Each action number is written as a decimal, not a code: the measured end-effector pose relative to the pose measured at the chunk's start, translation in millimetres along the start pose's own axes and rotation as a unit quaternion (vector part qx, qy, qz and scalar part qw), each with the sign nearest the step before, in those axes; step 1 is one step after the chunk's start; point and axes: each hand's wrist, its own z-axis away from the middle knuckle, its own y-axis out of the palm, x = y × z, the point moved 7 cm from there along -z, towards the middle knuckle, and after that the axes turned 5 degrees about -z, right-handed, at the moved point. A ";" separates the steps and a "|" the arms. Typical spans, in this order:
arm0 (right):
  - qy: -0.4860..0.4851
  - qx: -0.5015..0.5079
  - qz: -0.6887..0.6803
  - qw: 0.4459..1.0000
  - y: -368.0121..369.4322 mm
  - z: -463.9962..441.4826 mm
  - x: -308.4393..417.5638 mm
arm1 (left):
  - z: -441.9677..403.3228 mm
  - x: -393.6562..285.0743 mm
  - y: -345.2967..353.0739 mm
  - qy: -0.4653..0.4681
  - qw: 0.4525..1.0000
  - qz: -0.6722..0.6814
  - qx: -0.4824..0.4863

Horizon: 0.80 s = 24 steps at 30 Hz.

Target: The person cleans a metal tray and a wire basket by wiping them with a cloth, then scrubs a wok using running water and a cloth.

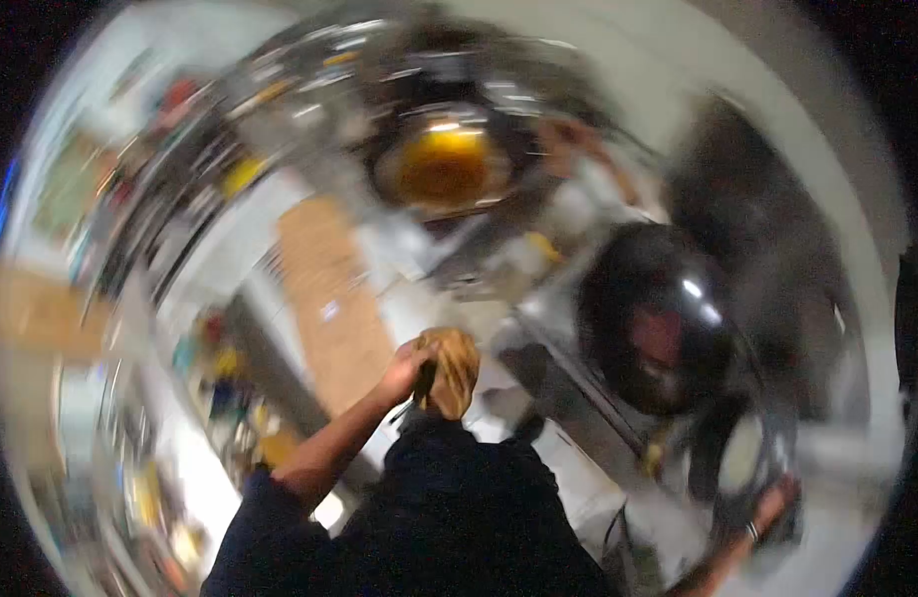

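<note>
My left hand (407, 372) is closed near the middle of the view, in front of my dark shirt. It grips a crumpled tan cloth (453, 370) and a slim black object like a handle, whose kind I cannot make out. Far out to the lower right is my right hand (776, 501), blurred, with a band on its wrist. It lies at the edge of a dark thing beside a pan with a pale oval (741, 454); motion smears its fingers. A large black wok (668, 264) with something reddish inside stands above that hand.
A pan of amber liquid (449, 174) sits at the far side among blurred metal cookware. A long piece of cardboard (329, 289) lies on the pale tiled floor. Cluttered shelves (220, 368) run along the left. A dark panel (762, 199) stands behind the wok.
</note>
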 end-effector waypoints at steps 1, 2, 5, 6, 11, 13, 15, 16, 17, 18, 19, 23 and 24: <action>0.010 0.026 -0.016 0.999 17.6 -40.9 -9.7 | 22.2 24.3 -31.6 -0.015 0.997 0.010 -0.080; 0.011 0.051 -0.022 0.998 40.1 -80.3 -19.6 | 44.5 47.9 -62.4 -0.028 0.987 0.021 -0.159; 0.003 0.097 -0.017 0.995 90.1 -151.4 -14.8 | 164.9 78.9 -116.0 0.036 0.918 -0.146 -0.368; 0.003 0.101 -0.016 0.995 96.6 -167.2 -20.5 | 208.4 92.8 -111.8 0.037 0.908 -0.081 -0.409; -0.022 0.096 -0.029 0.995 100.2 -225.8 -22.2 | 386.3 317.6 -128.0 -0.100 0.777 0.245 -0.570; -0.025 0.064 -0.027 0.997 54.5 -231.3 -24.7 | 443.0 326.3 -87.6 -0.065 0.747 0.267 -0.605; -0.006 0.026 -0.023 0.999 24.3 -227.6 -20.0 | 477.5 374.6 -86.0 0.058 0.784 0.298 -0.541; 0.001 0.017 -0.020 1.000 12.8 -225.9 -11.5 | 486.4 358.6 -64.7 0.063 0.733 0.263 -0.625; 0.004 0.008 -0.026 1.000 4.4 -229.2 -2.6 | 460.2 363.1 -65.1 0.047 0.752 0.267 -0.601; 0.002 0.002 -0.028 1.000 -4.8 -228.7 -2.3 | 430.9 366.3 -64.6 0.037 0.778 0.289 -0.557; -0.013 0.012 -0.043 0.999 3.0 -233.8 15.5 | 421.0 371.7 -57.2 0.042 0.782 0.315 -0.537; -0.071 0.119 -0.088 0.986 81.4 -216.2 64.2 | 543.6 364.5 -63.3 0.102 0.722 0.353 -0.587; -0.079 0.138 -0.090 0.983 100.2 -213.0 80.3 | 556.3 367.8 -78.2 0.078 0.627 0.360 -0.686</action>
